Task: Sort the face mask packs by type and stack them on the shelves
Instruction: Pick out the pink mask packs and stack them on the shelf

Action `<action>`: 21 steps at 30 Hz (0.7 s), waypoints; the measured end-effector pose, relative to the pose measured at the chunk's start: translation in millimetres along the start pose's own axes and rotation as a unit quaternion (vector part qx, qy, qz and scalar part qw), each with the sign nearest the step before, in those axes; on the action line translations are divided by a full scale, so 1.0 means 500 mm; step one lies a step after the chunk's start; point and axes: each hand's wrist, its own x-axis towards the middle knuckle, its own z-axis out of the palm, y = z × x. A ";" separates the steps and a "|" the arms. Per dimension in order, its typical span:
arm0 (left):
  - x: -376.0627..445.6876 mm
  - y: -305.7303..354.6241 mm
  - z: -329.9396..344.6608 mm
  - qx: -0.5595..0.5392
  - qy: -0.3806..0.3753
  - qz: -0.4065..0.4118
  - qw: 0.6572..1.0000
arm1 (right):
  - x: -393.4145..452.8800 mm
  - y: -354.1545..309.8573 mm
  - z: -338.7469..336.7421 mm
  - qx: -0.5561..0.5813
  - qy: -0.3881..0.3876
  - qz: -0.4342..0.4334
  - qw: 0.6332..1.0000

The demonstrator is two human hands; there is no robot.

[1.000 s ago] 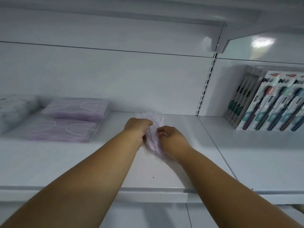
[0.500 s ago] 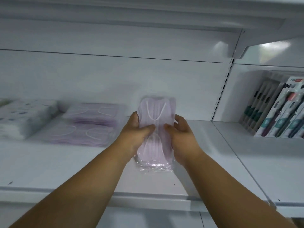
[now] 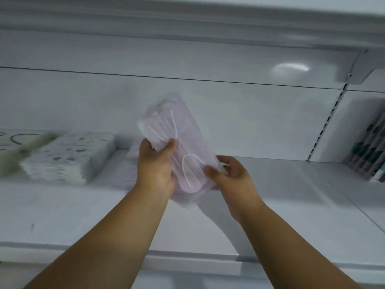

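Note:
A clear pack of lilac face masks (image 3: 179, 140) with white ear loops is held up in front of the white shelf (image 3: 270, 190), tilted with its top end leaning left. My left hand (image 3: 156, 165) grips its left edge, thumb on the front. My right hand (image 3: 231, 176) pinches its lower right corner. Behind my left hand, other lilac mask packs (image 3: 131, 163) lie flat on the shelf, mostly hidden. A stack of white patterned mask packs (image 3: 68, 157) sits further left.
Boxed toothbrushes (image 3: 368, 151) stand upright at the far right in the neighbouring bay. A blurred greenish pack (image 3: 23, 151) lies at the far left edge. Another shelf (image 3: 187, 24) hangs overhead. The shelf's front lip (image 3: 187, 261) runs below my forearms.
Both hands picked the lilac pack up off the shelf and have turned it from upright to leaning left while carrying it left. The view has shifted left too.

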 end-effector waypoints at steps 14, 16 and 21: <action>0.012 0.081 -0.325 0.260 -0.089 -0.059 0.960 | -0.026 0.040 0.071 -0.007 -0.002 -0.033 0.999; -0.004 0.079 -0.341 0.332 -0.118 -0.068 0.933 | -0.036 0.053 0.075 -0.042 -0.017 -0.020 0.999; -0.016 0.074 -0.345 0.364 -0.169 -0.050 0.915 | -0.054 0.057 0.086 -0.040 -0.008 0.007 0.999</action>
